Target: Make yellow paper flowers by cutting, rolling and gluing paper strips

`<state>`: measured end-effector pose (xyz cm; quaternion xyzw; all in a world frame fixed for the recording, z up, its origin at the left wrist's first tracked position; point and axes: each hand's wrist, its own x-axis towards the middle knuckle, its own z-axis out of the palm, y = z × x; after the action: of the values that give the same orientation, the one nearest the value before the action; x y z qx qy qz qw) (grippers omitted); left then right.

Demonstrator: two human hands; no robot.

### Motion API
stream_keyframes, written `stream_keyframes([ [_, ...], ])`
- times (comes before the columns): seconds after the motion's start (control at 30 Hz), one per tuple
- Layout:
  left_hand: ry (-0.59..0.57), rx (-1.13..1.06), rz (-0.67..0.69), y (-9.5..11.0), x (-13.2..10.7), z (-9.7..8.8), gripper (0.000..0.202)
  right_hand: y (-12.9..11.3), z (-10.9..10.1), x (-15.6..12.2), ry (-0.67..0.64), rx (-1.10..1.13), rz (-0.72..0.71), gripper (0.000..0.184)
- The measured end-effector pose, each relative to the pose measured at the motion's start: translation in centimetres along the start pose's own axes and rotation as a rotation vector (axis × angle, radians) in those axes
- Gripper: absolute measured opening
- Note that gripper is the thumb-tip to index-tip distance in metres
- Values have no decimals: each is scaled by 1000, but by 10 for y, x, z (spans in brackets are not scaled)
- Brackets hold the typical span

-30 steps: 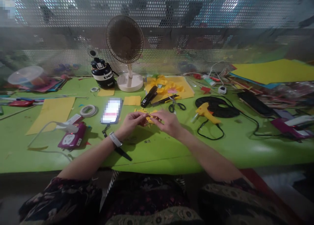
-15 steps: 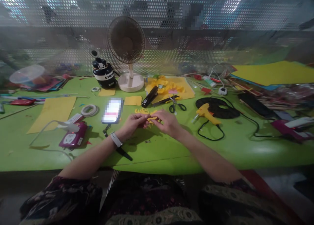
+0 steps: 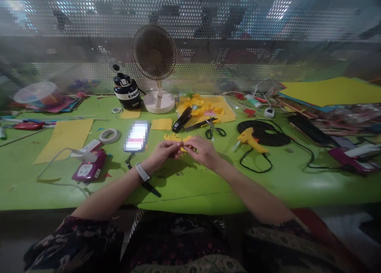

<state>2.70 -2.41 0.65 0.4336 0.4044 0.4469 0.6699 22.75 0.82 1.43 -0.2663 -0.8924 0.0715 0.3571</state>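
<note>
My left hand [image 3: 162,154], with a white-banded watch on its wrist, is closed in a pinch at the middle of the table. Facing it, my right hand [image 3: 204,152] is pinched too, and the fingertips of both almost meet. Between them is a small piece of yellow paper [image 3: 187,139], largely covered by the fingers. Just behind my left fingers lie curled yellow paper cuttings [image 3: 171,137]. Black-handled scissors [image 3: 214,131] rest open beyond my right hand, beside a black stapler [image 3: 182,119]. A lit phone [image 3: 137,136] lies left of my left hand.
A yellow glue gun [image 3: 250,140] with a black cord lies at the right. Tape [image 3: 108,135], a purple extension socket [image 3: 91,168] and yellow paper [image 3: 67,138] are at the left. A fan [image 3: 159,102] and bottle [image 3: 127,94] stand at the back. Yellow paper petals [image 3: 202,104] lie behind the stapler.
My fingertips have drawn slightly closer together, and less of the yellow paper shows between them. The whole view has shifted slightly, with things sitting a little lower.
</note>
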Motion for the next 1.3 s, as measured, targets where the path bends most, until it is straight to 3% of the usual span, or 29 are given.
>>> stream_keyframes([
  [0.33,150,-49,31,9,-1,-4,40,3,-1,1,-3,55,7,14],
  [0.5,321,-63,200,25,7,-24,40,5,-2,1,-263,67,78,11],
  [0.67,402,-1,330,42,10,-34,40,2,-3,1,-476,98,82,10],
  [0.9,429,161,295,42,12,-38,42,1,-22,6,-627,154,95,14],
  [1.0,411,186,291,41,13,-40,43,7,-40,10,-565,134,200,19],
  [1.17,403,251,303,35,15,-45,43,33,-73,12,-258,-130,448,20],
  [1.3,394,327,303,31,17,-46,43,50,-88,11,-236,-326,561,15],
])
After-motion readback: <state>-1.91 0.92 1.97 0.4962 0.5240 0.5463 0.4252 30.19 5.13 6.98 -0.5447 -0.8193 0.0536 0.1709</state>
